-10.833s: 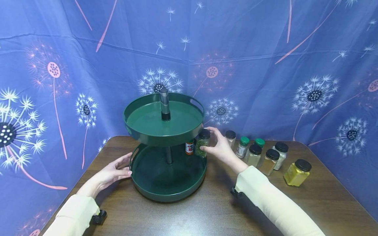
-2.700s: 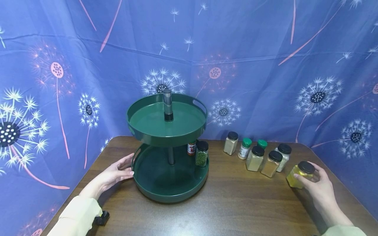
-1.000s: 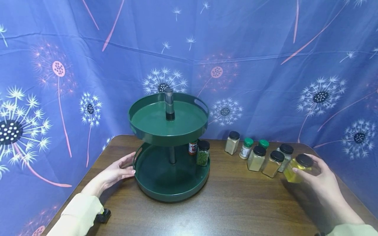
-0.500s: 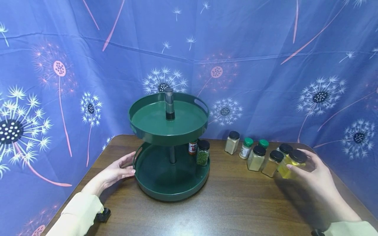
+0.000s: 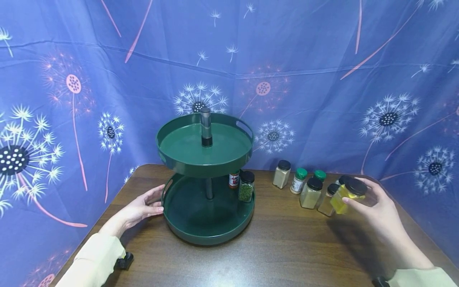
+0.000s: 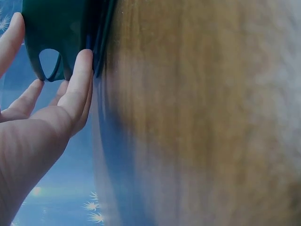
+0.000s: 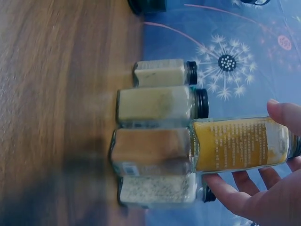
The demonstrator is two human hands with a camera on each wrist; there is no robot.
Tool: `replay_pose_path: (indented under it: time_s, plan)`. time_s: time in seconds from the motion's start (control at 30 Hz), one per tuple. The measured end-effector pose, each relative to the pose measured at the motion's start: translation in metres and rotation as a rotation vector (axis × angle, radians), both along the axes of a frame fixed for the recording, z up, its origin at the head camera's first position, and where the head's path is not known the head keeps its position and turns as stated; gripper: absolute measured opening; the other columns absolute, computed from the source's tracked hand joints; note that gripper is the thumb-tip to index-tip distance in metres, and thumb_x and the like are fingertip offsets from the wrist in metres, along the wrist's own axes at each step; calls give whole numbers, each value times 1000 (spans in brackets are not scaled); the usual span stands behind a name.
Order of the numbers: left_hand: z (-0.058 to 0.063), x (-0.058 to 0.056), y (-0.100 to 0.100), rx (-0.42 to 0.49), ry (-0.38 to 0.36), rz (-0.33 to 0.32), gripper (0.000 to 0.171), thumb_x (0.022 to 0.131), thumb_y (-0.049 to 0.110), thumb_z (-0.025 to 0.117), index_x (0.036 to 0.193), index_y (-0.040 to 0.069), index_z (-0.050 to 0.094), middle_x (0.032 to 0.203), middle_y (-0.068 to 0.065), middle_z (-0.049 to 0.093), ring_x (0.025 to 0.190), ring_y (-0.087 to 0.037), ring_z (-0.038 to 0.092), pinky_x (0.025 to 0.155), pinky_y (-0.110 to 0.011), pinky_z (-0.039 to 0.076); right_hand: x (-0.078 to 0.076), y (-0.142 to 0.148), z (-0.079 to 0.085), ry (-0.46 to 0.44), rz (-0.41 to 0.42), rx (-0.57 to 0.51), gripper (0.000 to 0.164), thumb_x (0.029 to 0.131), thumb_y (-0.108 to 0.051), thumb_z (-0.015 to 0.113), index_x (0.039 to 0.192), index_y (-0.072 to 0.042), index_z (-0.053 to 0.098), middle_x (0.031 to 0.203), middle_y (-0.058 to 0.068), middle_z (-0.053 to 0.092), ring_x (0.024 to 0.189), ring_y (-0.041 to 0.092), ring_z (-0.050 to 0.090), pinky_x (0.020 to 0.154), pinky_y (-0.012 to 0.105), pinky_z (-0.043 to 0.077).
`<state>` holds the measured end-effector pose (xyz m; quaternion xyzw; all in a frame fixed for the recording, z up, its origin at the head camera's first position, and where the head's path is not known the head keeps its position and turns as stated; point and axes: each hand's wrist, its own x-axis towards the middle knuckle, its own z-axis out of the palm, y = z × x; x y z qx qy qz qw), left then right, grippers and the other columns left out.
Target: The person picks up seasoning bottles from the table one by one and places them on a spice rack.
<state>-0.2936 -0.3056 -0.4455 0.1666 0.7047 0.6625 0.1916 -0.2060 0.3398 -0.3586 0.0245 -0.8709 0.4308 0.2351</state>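
The yellow jar (image 7: pixel 237 145) looks glassy, the table (image 5: pixel 279 247) wooden

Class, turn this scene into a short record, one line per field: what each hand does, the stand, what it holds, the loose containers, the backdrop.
Left hand: touches the side of the lower tray
Right hand: holds a yellow jar, raised off the table
Stand: two round green trays on a central post
On lower tray: herb jar, black-lidded; small bottle, partly hidden
Loose on table: four black-lidded jars, two green-lidded containers
Backdrop: blue dandelion-print cloth
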Motion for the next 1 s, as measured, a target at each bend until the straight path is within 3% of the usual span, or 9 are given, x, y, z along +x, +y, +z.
replay_pose_path:
  time_s: [0.43, 0.63, 0.83, 1.0]
  plan:
    - [3, 1, 0, -93, 25, 17, 88, 86, 4, 66, 152, 8, 8, 153, -26, 12, 133, -48, 26, 91, -25, 48, -2, -24, 5, 1, 31, 1, 66, 79, -12, 77, 137, -17, 46, 106, -33, 49, 87, -16, 54, 65, 9, 48]
    - [2, 1, -1, -64, 17, 14, 87, 87, 0, 64, 152, 7, 7, 153, -27, 10, 133, -48, 27, 91, -25, 48, -6, -38, 9, 1, 41, 7, 67, 79, -12, 77, 138, -15, 45, 106, -30, 49, 85, -12, 54, 60, 15, 49]
    - [3, 2, 1, -40, 15, 8, 87, 87, -1, 63, 151, 4, 5, 152, -28, 8, 133, -50, 24, 91, -25, 49, -11, -53, 12, 6, 94, -4, 67, 79, -12, 76, 138, -14, 45, 109, -28, 51, 96, -13, 49, 74, 8, 43]
    - [4, 4, 2, -33, 8, 9, 87, 87, -3, 62, 151, 3, 4, 152, -29, 8, 133, -49, 25, 91, -25, 49, -13, -66, 17, 16, 126, -6, 65, 79, -12, 77, 137, -12, 46, 106, -28, 54, 93, -11, 54, 72, 10, 44]
